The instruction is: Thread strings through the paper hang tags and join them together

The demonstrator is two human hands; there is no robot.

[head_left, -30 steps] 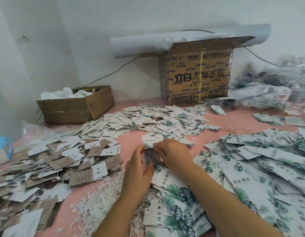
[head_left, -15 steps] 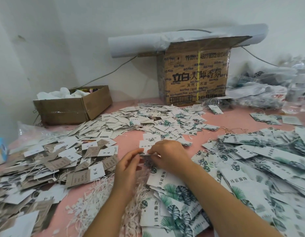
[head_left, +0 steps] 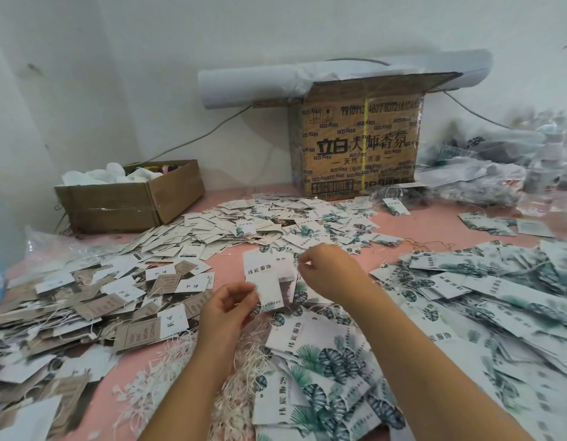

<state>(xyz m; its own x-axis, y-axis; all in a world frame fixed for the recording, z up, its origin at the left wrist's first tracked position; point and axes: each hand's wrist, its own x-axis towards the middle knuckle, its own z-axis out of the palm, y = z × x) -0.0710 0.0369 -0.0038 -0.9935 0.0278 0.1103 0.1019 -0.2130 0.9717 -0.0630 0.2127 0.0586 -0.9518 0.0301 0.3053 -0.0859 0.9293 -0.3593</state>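
Observation:
A small set of white hang tags (head_left: 267, 280) with green leaf print stands upright above the pink table. My left hand (head_left: 226, 308) pinches its lower edge. My right hand (head_left: 328, 272) is just right of the tags' top, fingertips pinched on a thin white string (head_left: 297, 265) that I can barely see. A heap of loose white strings (head_left: 180, 370) lies under my left forearm. Leaf-print tags (head_left: 320, 370) are piled under both arms.
Brown and white tags (head_left: 85, 300) cover the left of the table, small tags (head_left: 276, 224) the middle, strung leaf tags (head_left: 498, 297) the right. A low open carton (head_left: 129, 202) sits back left, a tall printed carton (head_left: 358, 144) at the back, plastic bags (head_left: 498, 167) back right.
Both hands lifted the tags off the pile and drew apart: the left hand moved down-left holding the tags' bottom, the right hand moved right at the top.

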